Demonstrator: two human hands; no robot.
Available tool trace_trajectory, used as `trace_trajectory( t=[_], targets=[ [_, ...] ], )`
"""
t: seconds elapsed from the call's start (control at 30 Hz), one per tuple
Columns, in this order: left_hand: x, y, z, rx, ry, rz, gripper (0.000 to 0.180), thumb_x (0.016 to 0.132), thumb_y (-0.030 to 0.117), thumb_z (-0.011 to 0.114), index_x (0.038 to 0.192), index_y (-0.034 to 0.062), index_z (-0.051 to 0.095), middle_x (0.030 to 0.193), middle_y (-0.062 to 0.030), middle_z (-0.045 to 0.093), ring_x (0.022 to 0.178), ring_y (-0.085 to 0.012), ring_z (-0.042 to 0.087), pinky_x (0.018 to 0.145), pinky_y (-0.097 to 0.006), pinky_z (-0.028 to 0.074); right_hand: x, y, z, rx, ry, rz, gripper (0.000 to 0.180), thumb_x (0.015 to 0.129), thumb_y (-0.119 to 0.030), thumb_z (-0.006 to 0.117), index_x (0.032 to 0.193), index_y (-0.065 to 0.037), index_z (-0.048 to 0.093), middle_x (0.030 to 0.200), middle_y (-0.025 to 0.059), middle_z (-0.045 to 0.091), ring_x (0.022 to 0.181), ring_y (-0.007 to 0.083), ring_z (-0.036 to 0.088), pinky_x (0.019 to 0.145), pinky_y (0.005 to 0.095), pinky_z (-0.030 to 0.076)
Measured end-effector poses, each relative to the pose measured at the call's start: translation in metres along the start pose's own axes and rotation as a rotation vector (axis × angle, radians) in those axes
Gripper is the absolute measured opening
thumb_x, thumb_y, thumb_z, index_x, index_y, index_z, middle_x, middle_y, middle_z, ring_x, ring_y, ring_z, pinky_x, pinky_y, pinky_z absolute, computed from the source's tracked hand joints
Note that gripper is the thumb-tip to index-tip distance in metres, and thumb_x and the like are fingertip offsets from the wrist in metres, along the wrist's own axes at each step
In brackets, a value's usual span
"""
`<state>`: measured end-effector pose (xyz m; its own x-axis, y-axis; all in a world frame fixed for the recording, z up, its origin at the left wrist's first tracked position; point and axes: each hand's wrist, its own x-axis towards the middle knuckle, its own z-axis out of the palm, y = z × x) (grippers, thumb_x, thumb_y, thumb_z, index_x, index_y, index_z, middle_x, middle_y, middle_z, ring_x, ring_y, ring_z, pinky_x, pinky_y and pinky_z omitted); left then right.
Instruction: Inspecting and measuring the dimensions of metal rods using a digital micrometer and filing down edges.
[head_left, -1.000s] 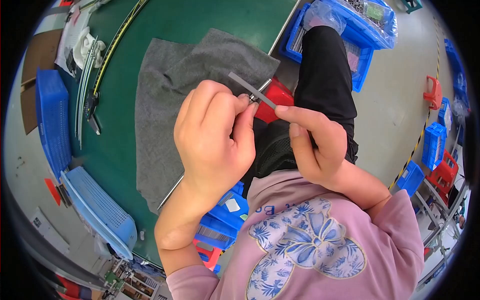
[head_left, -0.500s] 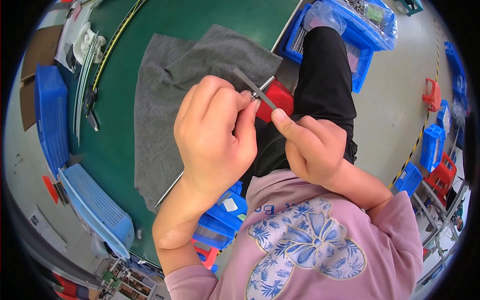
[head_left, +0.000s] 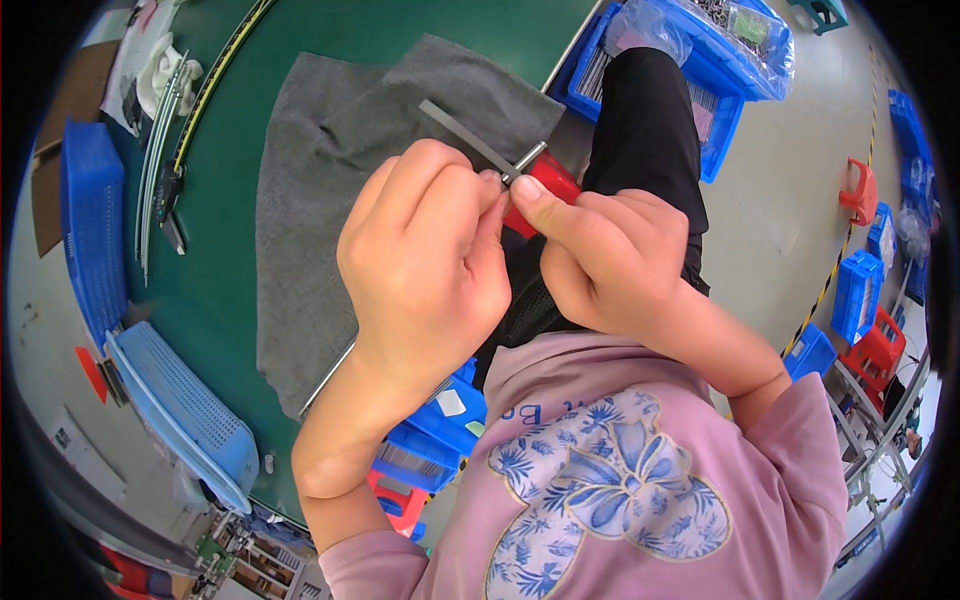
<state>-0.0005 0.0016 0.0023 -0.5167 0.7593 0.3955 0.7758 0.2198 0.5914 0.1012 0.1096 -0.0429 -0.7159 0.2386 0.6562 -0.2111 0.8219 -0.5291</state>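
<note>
My left hand [head_left: 425, 270] is curled, and its fingertips pinch a small metal part that is mostly hidden by the fingers. A flat grey file [head_left: 470, 135] with a red handle [head_left: 548, 178] lies across those fingertips, its blade pointing up and left over the grey cloth [head_left: 310, 230]. My right hand [head_left: 610, 260] grips the red handle, thumb pressed along it, and touches my left hand.
The cloth lies on a green table [head_left: 230, 200]. At the left are blue mesh trays [head_left: 90, 220], a second tray [head_left: 175, 410] and long thin rods [head_left: 160, 150]. Blue bins [head_left: 700, 60] hold bagged parts beside my black-clad leg [head_left: 650, 130]. More blue bins [head_left: 430, 440] sit below the table edge.
The file has slid up and left, so more of its blade sticks out past my left fingertips. My right hand has closed in against my left hand.
</note>
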Motion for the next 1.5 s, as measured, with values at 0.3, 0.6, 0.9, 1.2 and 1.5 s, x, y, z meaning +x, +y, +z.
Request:
trace_trajectory(
  t=[0.3, 0.6, 0.9, 1.2, 1.5],
  targets=[
    [0.0, -0.003, 0.001, -0.001, -0.007, 0.021, 0.018, 0.055, -0.006, 0.063, 0.065, 0.0012, 0.05, 0.065, -0.0079, 0.047, 0.055, -0.0242, 0.047, 0.047, -0.031, 0.038, -0.003, 0.003, 0.009, 0.028, 0.069, -0.006, 0.041, 0.053, 0.008, 0.052, 0.093, 0.001, 0.06, 0.048, 0.0019, 0.039, 0.034, 0.0147, 0.033, 0.036, 0.0255, 0.026],
    [0.0, -0.001, 0.001, 0.002, 0.001, -0.018, 0.018, 0.056, -0.005, 0.064, 0.065, 0.0018, 0.05, 0.065, -0.0078, 0.048, 0.056, -0.0242, 0.048, 0.048, -0.031, 0.039, -0.014, 0.01, 0.018, 0.063, 0.113, -0.061, 0.039, 0.054, 0.01, 0.051, 0.092, 0.003, 0.059, 0.047, 0.0019, 0.037, 0.035, 0.0144, 0.031, 0.036, 0.025, 0.024],
    [-0.001, -0.001, 0.001, 0.02, 0.008, -0.019, 0.018, 0.057, -0.004, 0.064, 0.065, 0.0017, 0.05, 0.065, -0.0077, 0.048, 0.055, -0.0239, 0.048, 0.048, -0.031, 0.039, -0.018, 0.009, 0.018, 0.06, 0.115, -0.053, 0.041, 0.053, 0.009, 0.054, 0.093, 0.005, 0.059, 0.049, 0.0023, 0.039, 0.036, 0.0136, 0.032, 0.036, 0.0251, 0.024],
    [-0.001, -0.002, 0.001, 0.007, 0.021, -0.01, 0.018, 0.056, -0.005, 0.064, 0.065, 0.0017, 0.049, 0.065, -0.0076, 0.047, 0.055, -0.0237, 0.048, 0.047, -0.031, 0.038, -0.019, 0.011, 0.016, 0.058, 0.105, -0.089, 0.043, 0.053, 0.01, 0.052, 0.095, 0.005, 0.058, 0.048, 0.0017, 0.038, 0.035, 0.014, 0.032, 0.036, 0.0257, 0.025],
    [-0.001, -0.003, 0.001, 0.003, 0.009, 0.009, 0.018, 0.056, -0.005, 0.064, 0.065, 0.0015, 0.05, 0.064, -0.0077, 0.047, 0.055, -0.0239, 0.048, 0.047, -0.031, 0.038, -0.018, 0.014, 0.018, 0.082, 0.12, -0.111, 0.044, 0.053, 0.009, 0.053, 0.096, 0.005, 0.058, 0.048, 0.0014, 0.035, 0.035, 0.014, 0.031, 0.036, 0.0256, 0.024]
  ],
)
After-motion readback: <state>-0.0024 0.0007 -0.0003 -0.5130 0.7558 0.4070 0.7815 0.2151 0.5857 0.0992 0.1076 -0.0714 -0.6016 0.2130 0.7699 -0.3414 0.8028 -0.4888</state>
